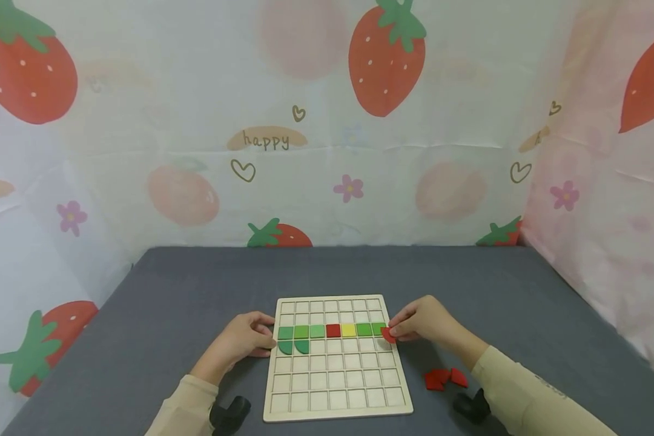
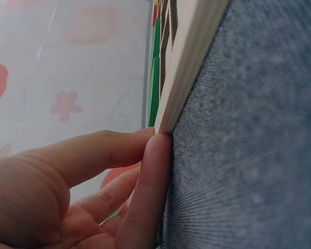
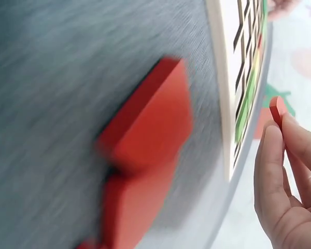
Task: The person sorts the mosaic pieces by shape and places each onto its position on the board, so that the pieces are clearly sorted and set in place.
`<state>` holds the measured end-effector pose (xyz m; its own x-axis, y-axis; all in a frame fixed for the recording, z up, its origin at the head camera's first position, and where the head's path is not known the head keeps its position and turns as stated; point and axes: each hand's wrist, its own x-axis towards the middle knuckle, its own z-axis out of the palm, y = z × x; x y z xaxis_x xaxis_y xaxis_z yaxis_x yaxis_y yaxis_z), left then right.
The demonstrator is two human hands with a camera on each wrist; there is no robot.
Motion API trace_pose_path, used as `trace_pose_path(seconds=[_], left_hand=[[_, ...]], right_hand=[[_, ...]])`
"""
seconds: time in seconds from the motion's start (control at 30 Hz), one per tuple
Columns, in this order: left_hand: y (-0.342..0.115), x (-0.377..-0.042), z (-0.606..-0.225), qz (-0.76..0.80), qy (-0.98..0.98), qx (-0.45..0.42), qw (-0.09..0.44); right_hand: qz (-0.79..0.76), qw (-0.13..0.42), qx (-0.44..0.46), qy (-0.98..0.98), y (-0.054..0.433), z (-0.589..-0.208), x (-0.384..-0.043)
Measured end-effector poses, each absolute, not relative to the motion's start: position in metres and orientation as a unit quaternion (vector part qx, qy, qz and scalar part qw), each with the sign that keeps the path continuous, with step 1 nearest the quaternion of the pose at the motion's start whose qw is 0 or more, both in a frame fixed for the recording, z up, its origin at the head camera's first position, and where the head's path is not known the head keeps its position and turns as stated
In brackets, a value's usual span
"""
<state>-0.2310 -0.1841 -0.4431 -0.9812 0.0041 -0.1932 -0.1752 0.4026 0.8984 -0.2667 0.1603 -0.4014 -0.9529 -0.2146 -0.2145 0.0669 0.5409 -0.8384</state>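
Note:
A wooden grid board (image 1: 338,381) lies flat on the table. One row of it holds square tiles, with greens, a dark red tile (image 1: 333,330) and a yellow tile (image 1: 349,330). Below the row's left end sit two green rounded pieces (image 1: 302,346). My left hand (image 1: 245,339) holds the board's left edge; in the left wrist view, thumb and fingertip meet at that edge (image 2: 168,111). Over the board's right edge, at the row's right end, my right hand (image 1: 425,321) pinches a red round-edged piece (image 1: 389,335), seen edge-on in the right wrist view (image 3: 277,107).
Several loose red pieces (image 1: 441,378) lie on the grey table (image 1: 196,284) right of the board, near my right forearm. A black strap mount (image 1: 231,415) sits at each wrist. Behind and beside the table hangs a strawberry-print cloth (image 1: 327,181).

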Motion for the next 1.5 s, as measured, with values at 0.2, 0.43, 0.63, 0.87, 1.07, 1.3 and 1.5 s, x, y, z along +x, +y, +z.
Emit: trace_pose_path(seconds=[0.2,0.43,0.63,0.87,1.07,1.3,1.5], left_hand=[[-0.185,-0.231,-0.443,0.545,0.833,-0.05,0.079],[-0.183,-0.23,-0.441,0.543,0.834,-0.049,0.078],[-0.182,-0.23,-0.44,0.543,0.835,-0.051,0.077],[-0.183,-0.23,-0.442,0.54,0.837,-0.046,0.076],[-0.184,-0.23,-0.441,0.541,0.836,-0.046,0.082],[-0.184,-0.23,-0.441,0.546,0.832,-0.054,0.082],[-0.184,-0.23,-0.441,0.542,0.835,-0.052,0.081]], right_hand=[[-0.477,0.149,-0.055,0.864,0.132,-0.405,-0.274],[-0.489,0.168,-0.085,0.851,0.108,-0.409,-0.278],[-0.469,0.17,-0.097,0.861,0.091,-0.412,-0.277],[-0.472,0.187,-0.113,0.854,0.075,-0.411,-0.278],[-0.469,0.186,-0.121,0.855,0.06,-0.411,-0.277],[-0.452,0.179,-0.137,0.863,0.049,-0.412,-0.276],[-0.449,0.173,-0.142,0.865,0.043,-0.414,-0.273]])
